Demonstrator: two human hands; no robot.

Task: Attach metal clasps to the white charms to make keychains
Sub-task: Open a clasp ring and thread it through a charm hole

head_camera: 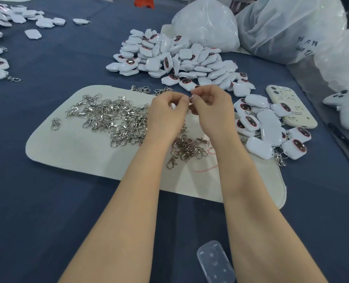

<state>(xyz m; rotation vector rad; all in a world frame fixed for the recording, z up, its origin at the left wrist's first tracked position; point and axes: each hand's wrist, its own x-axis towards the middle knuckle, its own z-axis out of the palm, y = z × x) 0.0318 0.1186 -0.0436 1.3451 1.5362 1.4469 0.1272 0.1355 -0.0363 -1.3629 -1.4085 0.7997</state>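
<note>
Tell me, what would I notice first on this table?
A big heap of white charms with dark spots is piled at the back, right of middle. In front, shiny metal clasps sprawl over a cream mat, where the left hand and right hand pinch a small piece, too hidden to name.

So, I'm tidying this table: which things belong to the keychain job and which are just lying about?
Job: metal clasps, loose white charms, finished keychains, cream mat, the small piece pinched between left hand and right hand.
Lying about: phone, clear case, plastic bags, white plush toy.
</note>
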